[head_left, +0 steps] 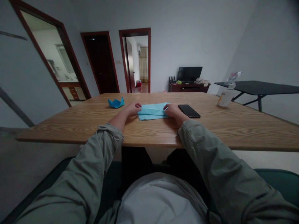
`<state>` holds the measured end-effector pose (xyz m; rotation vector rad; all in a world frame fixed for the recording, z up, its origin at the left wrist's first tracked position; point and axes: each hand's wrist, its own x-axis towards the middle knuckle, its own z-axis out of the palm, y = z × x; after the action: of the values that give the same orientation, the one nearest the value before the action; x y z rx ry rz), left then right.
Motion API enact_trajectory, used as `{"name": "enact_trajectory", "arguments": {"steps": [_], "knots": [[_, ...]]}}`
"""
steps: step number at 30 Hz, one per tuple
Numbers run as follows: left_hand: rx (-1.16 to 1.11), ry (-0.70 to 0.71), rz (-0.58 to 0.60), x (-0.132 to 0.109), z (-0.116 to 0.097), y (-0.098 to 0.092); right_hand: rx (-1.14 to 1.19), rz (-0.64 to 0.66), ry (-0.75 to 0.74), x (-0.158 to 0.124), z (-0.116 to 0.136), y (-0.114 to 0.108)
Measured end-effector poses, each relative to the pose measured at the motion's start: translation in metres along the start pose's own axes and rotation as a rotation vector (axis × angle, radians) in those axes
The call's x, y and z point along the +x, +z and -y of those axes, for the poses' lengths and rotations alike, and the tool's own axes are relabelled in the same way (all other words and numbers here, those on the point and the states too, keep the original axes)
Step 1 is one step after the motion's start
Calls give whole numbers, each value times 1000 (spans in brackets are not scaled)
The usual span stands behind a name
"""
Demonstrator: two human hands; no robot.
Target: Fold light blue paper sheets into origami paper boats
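A light blue sheet of paper with creases and a folded strip across it lies on the wooden table in front of me. At its left edge, my left hand has its fingers closed on the paper. My right hand grips the opposite edge, thumb and fingers bent over it. Part of each edge is hidden under the fingers. A darker blue folded paper boat stands apart, to the left of my left hand.
Just right of my right hand lies a black smartphone. Farther right stands a white container with clear plastic on top. Beyond the table are a television on a low cabinet and a black folding table.
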<state>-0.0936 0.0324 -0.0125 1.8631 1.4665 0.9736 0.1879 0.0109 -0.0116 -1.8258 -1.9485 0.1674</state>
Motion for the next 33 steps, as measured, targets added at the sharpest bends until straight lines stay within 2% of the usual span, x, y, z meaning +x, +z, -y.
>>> {"name": "enact_trajectory", "arguments": {"steps": [4,6,12,21,30,33], "knots": [[159,77,-121,6,7,-3,7,5,3,0,-1,0],[207,97,-143,6,6,-5,14,6,0,0,-2,0],[199,130,-48,0,1,-5,26,22,-16,2,-2,2],[276,83,83,-2,0,-6,41,30,-8,5,-2,5],[289,88,63,-5,-4,-4,18,21,-26,7,-5,7],[339,55,105,-4,-1,-3,12,32,-27,6,-4,5]]}}
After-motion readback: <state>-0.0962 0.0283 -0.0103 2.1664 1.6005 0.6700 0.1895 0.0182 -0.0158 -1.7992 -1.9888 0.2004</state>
